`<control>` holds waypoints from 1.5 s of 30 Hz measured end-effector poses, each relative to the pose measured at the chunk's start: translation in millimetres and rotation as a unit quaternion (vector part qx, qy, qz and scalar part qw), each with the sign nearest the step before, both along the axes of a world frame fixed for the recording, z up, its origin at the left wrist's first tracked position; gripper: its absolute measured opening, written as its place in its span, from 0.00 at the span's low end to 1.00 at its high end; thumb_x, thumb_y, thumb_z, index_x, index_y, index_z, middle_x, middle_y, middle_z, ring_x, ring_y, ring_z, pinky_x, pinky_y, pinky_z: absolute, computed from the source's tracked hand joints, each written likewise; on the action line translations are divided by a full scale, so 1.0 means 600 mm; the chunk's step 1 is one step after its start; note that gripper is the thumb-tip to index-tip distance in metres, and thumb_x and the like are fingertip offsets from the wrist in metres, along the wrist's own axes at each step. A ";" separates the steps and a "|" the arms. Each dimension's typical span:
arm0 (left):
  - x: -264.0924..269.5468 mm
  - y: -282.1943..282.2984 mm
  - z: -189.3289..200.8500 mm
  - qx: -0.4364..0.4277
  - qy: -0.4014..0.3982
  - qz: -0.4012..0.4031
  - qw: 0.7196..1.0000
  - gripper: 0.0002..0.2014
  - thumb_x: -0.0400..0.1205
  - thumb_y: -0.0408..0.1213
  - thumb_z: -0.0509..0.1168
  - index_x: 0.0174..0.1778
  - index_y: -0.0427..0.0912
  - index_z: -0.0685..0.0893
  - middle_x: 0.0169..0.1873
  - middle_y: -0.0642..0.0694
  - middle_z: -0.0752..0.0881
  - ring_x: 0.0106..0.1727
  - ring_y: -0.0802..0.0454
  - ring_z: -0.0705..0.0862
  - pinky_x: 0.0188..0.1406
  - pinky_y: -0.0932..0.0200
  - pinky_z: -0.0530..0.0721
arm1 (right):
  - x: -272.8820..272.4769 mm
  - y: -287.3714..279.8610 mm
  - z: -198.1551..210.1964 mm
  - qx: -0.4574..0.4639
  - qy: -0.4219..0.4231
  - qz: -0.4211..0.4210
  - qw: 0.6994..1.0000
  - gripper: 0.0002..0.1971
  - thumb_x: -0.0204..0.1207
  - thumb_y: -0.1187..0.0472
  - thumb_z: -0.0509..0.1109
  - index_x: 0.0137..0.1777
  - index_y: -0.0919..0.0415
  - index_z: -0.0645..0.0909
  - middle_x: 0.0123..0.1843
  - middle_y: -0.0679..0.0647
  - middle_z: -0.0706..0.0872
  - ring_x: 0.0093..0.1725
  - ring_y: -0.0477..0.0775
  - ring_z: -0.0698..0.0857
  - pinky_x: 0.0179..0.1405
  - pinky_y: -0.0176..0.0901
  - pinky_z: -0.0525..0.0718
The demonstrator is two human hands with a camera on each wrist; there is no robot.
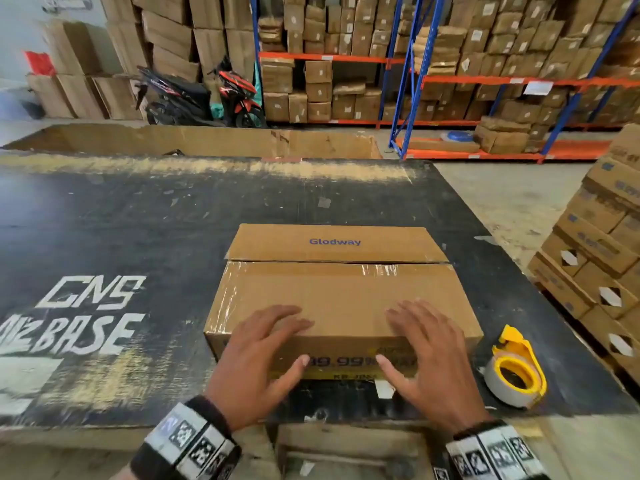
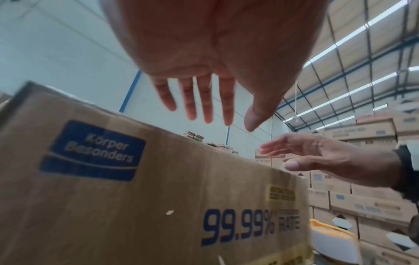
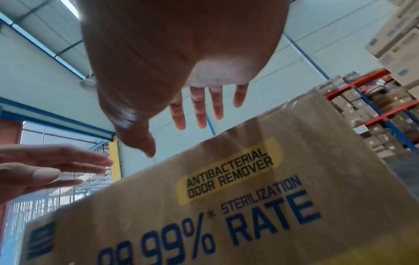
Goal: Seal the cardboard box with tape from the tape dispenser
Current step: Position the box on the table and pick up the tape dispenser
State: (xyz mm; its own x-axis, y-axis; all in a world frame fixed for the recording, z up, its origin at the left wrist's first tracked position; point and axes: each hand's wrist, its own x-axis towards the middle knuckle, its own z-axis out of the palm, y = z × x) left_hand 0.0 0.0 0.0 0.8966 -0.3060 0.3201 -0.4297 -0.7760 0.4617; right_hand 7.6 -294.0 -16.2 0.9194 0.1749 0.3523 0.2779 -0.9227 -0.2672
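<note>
A: Where are the hands?

B: Both sit low in the centre of the head view. The left hand (image 1: 258, 355) and right hand (image 1: 429, 355) are spread, fingers apart, holding nothing, over the near top edge of the cardboard box (image 1: 341, 296). The wrist views show fingers straight above that edge; whether they touch it cannot be told.

A: Which step is that?

B: It looks like steadying or placing the box. Clear tape already glints along the near flap, but the seam (image 1: 337, 261) across the top reads as a dark open line.

A: And next?

B: Probably the right hand must reach for the tape dispenser (image 1: 516, 370), yellow, lying at lower right just beside the box, then draw tape along that seam.

A: The surface?

B: A scuffed black table (image 1: 173, 216) with white lettering at left. Beyond, at upper right, shelves (image 1: 450, 77) stacked with cartons; at upper left, a motorbike (image 1: 201, 95).
</note>
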 end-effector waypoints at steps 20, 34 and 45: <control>0.188 -0.084 0.003 0.168 0.112 0.034 0.979 0.44 0.84 0.67 0.53 0.91 0.49 0.47 0.92 0.48 0.47 0.93 0.48 0.44 0.91 0.41 0.47 | 0.031 0.008 -0.036 -0.093 0.068 -0.027 0.993 0.37 0.79 0.27 0.56 0.86 0.40 0.66 0.88 0.47 0.68 0.89 0.57 0.60 0.83 0.69 0.60; 0.199 -0.102 -0.033 0.233 0.129 0.057 0.962 0.42 0.83 0.71 0.37 0.91 0.53 0.47 0.92 0.53 0.46 0.93 0.52 0.42 0.91 0.39 0.42 | 0.103 0.014 0.035 -0.031 0.137 -0.024 0.990 0.39 0.79 0.26 0.48 0.86 0.44 0.64 0.90 0.48 0.62 0.88 0.53 0.59 0.85 0.65 0.56; 0.199 -0.134 -0.031 0.198 0.124 0.048 0.971 0.38 0.84 0.64 0.41 0.91 0.53 0.46 0.92 0.48 0.43 0.93 0.45 0.40 0.90 0.35 0.41 | 0.187 0.019 0.003 -0.111 0.212 -0.048 0.970 0.43 0.79 0.27 0.38 0.91 0.46 0.44 0.93 0.46 0.42 0.91 0.55 0.41 0.87 0.70 0.39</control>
